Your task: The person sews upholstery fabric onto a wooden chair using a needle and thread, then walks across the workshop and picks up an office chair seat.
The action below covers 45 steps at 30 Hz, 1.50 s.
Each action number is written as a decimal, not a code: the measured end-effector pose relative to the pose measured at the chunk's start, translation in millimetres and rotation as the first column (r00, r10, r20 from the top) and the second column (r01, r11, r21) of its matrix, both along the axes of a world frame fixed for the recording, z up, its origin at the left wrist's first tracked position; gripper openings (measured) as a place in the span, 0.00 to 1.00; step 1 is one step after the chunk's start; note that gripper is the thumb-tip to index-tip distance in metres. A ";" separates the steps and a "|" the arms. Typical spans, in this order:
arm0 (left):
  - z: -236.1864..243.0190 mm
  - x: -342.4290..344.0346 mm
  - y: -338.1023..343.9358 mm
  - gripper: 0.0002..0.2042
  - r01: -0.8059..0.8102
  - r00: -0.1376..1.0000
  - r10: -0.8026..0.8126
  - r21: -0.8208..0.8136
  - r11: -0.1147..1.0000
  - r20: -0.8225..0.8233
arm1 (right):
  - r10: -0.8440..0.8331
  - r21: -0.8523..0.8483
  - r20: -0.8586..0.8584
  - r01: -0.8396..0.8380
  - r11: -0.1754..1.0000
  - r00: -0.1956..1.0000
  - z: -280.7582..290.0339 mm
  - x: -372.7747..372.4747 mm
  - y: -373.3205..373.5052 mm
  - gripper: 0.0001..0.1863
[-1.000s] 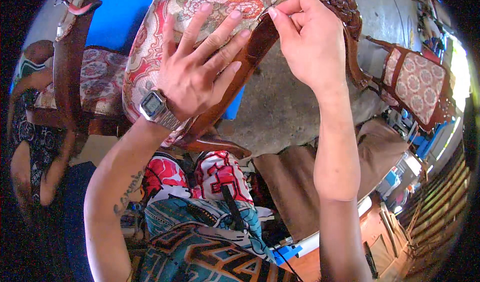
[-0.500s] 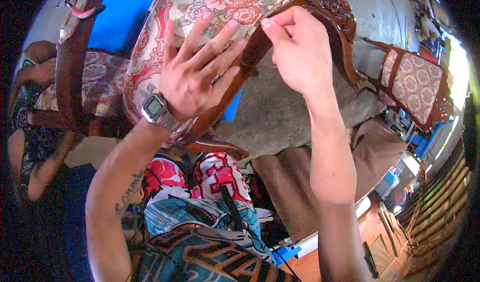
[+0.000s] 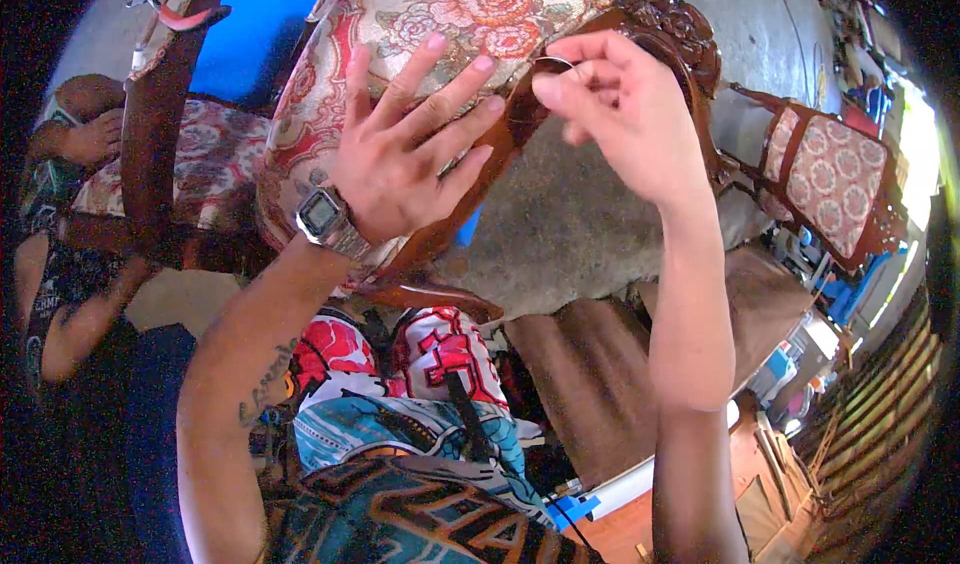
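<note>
"Upholstery (image 3: 480, 9) with the roses: where does it sit?"

"Right in front of the person, at the top of the view, bordered by a dark wooden rail (image 3: 515, 126). Glossy carved woodwork (image 3: 688, 26) stands at its right end."

"And the left hand (image 3: 400, 169)?"

"Palm down over that floral cloth, fingers spread well apart. There's a digital wristwatch (image 3: 322, 214) on the wrist."

"What about the right hand (image 3: 632, 114)?"

"Thumb and fingers are pinched together on a thin curved needle (image 3: 558, 60), just beside the cloth's edge. Whether the tip touches the fabric, I can't tell."

"Anything else around?"

"Another patterned chair (image 3: 835, 169) off to the right, a brown cloth (image 3: 580, 374) below the right forearm, and a co-worker's hand (image 3: 95, 139) at the far left."
</note>
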State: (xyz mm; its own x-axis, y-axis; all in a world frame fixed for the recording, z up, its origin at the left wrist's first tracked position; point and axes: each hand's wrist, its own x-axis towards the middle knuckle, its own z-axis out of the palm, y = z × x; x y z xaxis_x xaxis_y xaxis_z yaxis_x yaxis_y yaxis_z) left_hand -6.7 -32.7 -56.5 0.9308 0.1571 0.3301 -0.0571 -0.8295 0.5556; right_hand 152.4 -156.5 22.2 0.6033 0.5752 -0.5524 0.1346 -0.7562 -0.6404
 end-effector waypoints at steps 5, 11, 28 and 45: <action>-0.2 -0.2 -0.3 0.20 -0.010 1.000 0.010 0.026 1.000 0.023 | -0.157 0.377 0.337 0.019 0.926 0.928 -21.7 -17.0 -5.1 0.11; 4.4 1.3 -1.0 0.17 -0.010 1.000 0.010 -0.007 1.000 0.003 | -0.190 0.357 0.256 0.090 0.930 0.948 -30.6 -13.8 -1.7 0.10; 10.8 23.1 9.0 0.07 -0.140 0.984 0.156 -0.162 0.977 0.091 | -0.176 0.401 0.129 0.111 0.909 0.976 -28.1 -5.9 -4.1 0.08; 8.7 35.7 27.3 0.08 0.111 0.976 -0.100 -0.048 0.993 0.194 | -0.249 0.402 -0.234 0.327 0.855 0.940 -16.6 -3.9 -2.5 0.12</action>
